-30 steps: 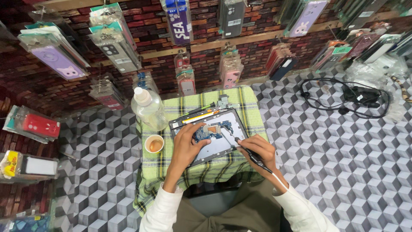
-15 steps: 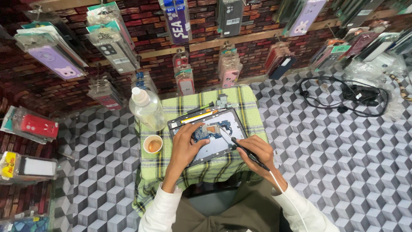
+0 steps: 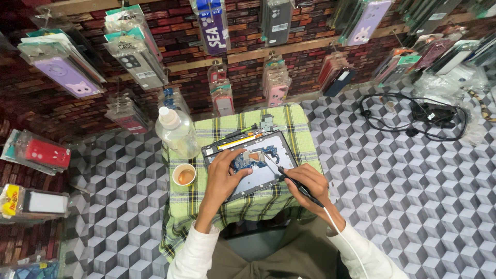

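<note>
The right hand (image 3: 308, 185) is clamped on a slim black corded soldering pen (image 3: 297, 185); the left hand (image 3: 223, 175) presses, fingers spread, on the opened dark tablet (image 3: 251, 164) with its blue circuit board, mid-bench. Left of the tablet, a small paper cup (image 3: 184, 174) holds brown liquid; behind it stands a clear plastic bottle (image 3: 175, 130). Green plaid cloth (image 3: 299, 129) covers the bench; packaged phone cases (image 3: 67, 72) hang on the brick wall beyond.

The scene is bright and evenly lit, with light that seems to come from above, though no lamp is in view. Shadows are soft and short; a darker patch lies under the near edge of the surface (image 3: 289, 121). The hanging plastic packs (image 3: 135, 44) show small glare spots. The wide lens bends the brick wall (image 3: 243, 67) and the floor (image 3: 403, 170) strongly at the edges. The centre is sharp, the corners slightly soft.
</note>
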